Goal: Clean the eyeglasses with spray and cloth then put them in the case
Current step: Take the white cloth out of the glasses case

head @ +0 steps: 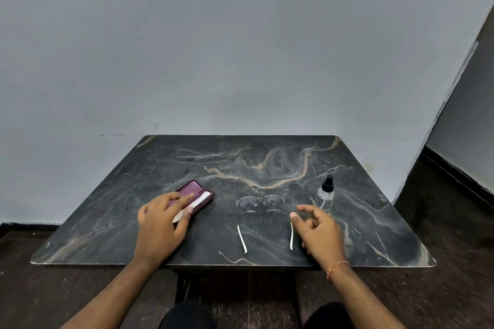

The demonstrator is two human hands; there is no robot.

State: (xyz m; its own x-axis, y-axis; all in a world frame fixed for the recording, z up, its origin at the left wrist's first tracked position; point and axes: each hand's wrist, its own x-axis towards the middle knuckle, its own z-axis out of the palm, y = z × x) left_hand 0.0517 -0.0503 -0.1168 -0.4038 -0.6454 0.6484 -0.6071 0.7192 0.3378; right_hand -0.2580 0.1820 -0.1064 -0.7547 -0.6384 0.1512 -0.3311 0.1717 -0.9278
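The desk [267, 157] has a dark stone-look top, nearly black, streaked with pale tan and white veins, with rounded corners. At its middle lie the eyeglasses [260, 203], thin-framed with clear lenses at the far side and both slim pale temples unfolded, pointing toward the near edge. To their right, just beyond the right hand, stands a small clear spray bottle [325, 196], upright, cylindrical, with a black pump top. To the left lies the case [196, 196], an oblong maroon shell with rounded ends, open, its lid tipped to the far left. Inside it a pale cloth [199, 201] shows as a light strip along the tray.

The left hand [160, 222] reaches over the near end of the case, fingers loosely spread; fingertips lie on the lid and the thumb is at the cloth's edge, but whether it pinches the cloth I cannot tell. The right hand [318, 230] hovers just right of the right temple, holding nothing, thumb and forefinger apart and the other fingers loosely curled. A thin orange thread [337, 267] circles the right wrist.
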